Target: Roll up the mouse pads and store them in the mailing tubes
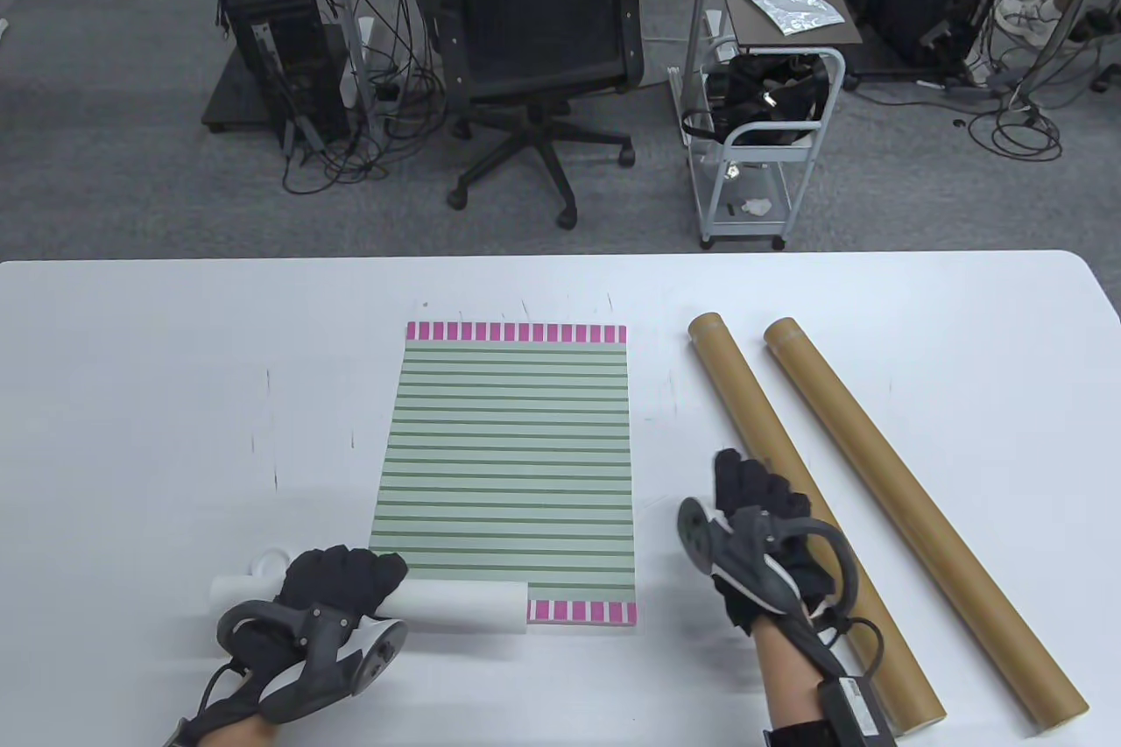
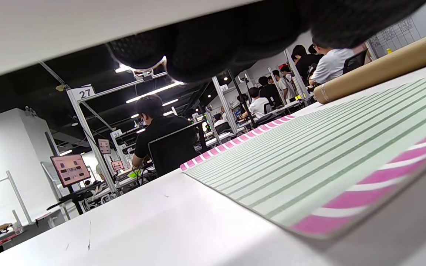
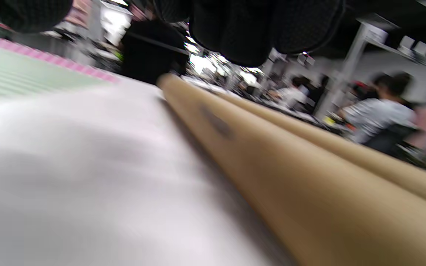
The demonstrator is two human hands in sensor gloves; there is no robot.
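Note:
A green striped mouse pad (image 1: 508, 449) with pink end bands lies flat at the table's middle; it also shows in the left wrist view (image 2: 327, 155). A white roll (image 1: 464, 602) lies across its near left corner and sticks out past the pad's left edge. My left hand (image 1: 346, 576) grips this roll, fingers (image 2: 205, 48) curled over it. Two brown mailing tubes lie side by side on the right, the left tube (image 1: 744, 405) and the right tube (image 1: 911, 493). My right hand (image 1: 757, 489) hovers open over the left tube (image 3: 272, 159), holding nothing.
The white table (image 1: 175, 388) has bare surface left of the pad and right of the tubes. Beyond its far edge stand an office chair (image 1: 534, 38) and a small cart (image 1: 762, 143). The right wrist view is blurred.

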